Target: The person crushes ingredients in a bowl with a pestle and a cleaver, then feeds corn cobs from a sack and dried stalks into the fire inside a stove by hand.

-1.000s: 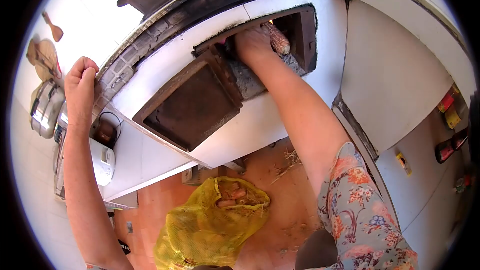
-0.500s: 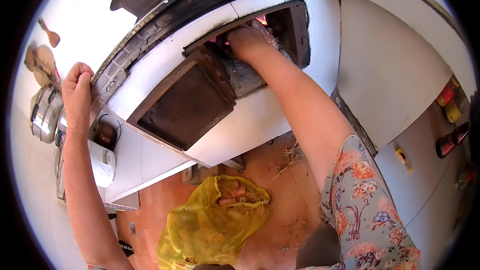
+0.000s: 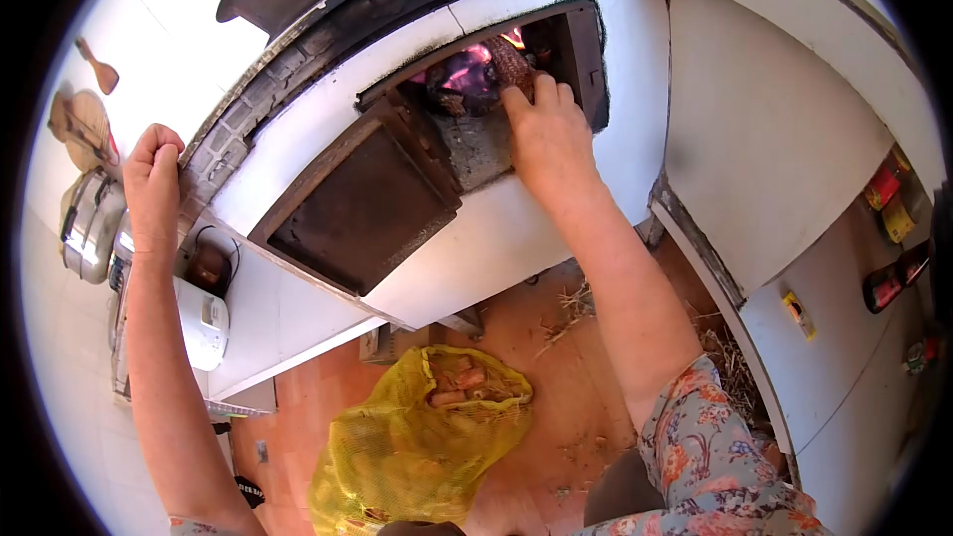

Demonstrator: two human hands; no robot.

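Drawn back from deep in the firebox since the earlier frame, the bare right hand (image 3: 551,134) is now at its mouth, uncovering pink and orange flames (image 3: 467,69). The long, knobbly, reddish-brown corncob (image 3: 509,60) lies inside the rectangular, dark-framed firebox opening (image 3: 478,149), slanting inward beside the fire, its near end at the fingertips. Whether the right grip grasps that end or only touches it, I cannot tell. The left hand (image 3: 154,164) is clenched into a fist beside the rough grey brick edge (image 3: 238,124) of the stove top, with nothing visible in it.

To handle the cob well, I would keep the fingers on its cool outer end, push along its length, and let go before the knuckles near the heat. The forearm should clear the rust-brown, flat metal door (image 3: 362,203), whose raised rim looks hard and perhaps hot.

Powdery grey ash coats the firebox floor, against the smooth, glossy white stove front (image 3: 437,258). Below, on the reddish floor (image 3: 566,417), a slumped yellow mesh bag (image 3: 407,437) gapes around rough, stubby cob pieces (image 3: 462,382), its thin netting creased and soft.
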